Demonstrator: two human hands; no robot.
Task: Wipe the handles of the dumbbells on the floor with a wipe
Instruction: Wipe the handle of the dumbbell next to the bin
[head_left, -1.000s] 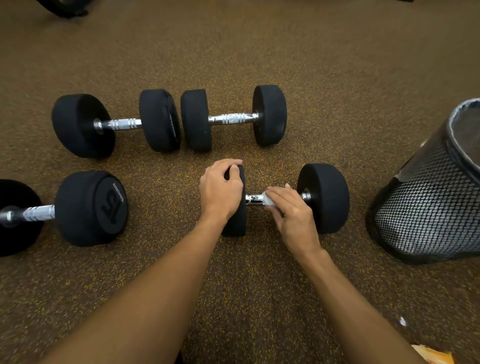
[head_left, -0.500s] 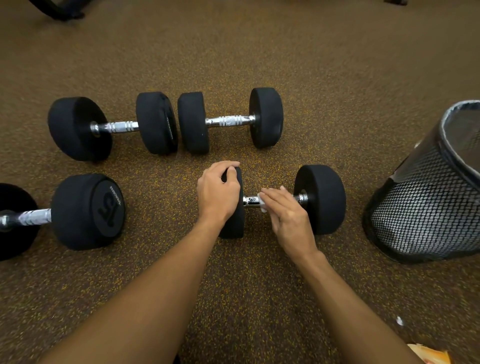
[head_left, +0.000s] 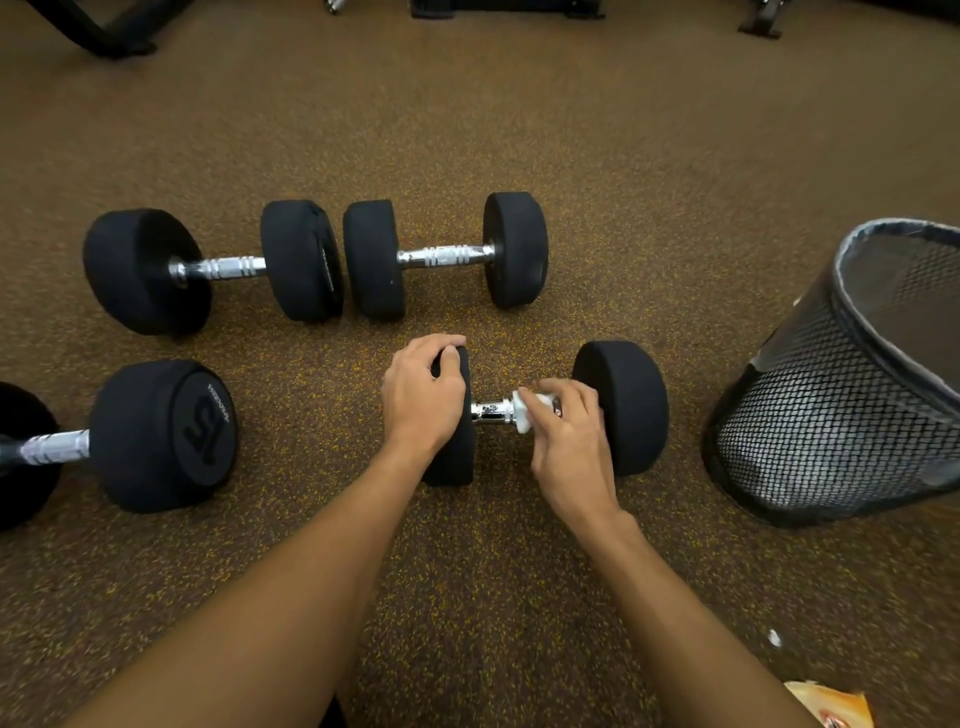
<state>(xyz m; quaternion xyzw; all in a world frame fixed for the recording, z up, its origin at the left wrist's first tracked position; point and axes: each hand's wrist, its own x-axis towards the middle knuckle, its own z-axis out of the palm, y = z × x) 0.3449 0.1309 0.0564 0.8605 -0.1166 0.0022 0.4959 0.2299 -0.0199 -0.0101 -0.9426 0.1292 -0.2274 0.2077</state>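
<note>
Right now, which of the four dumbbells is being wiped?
The near-right dumbbell, beside the mesh bin: the left hand grips its left head while the right hand holds a white wipe on its handle. The other three lie untouched.

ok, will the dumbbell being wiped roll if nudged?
Likely yes: the dumbbell has round heads on flat floor, and the left hand grips one head, perhaps steadying it. Probably heavy, given thick heads; chrome handle looks slick.

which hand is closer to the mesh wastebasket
Right. The right hand holds the wipe on the dumbbell handle, left of the mesh wastebasket; the left hand grips that dumbbell's left head, farther away.
</note>
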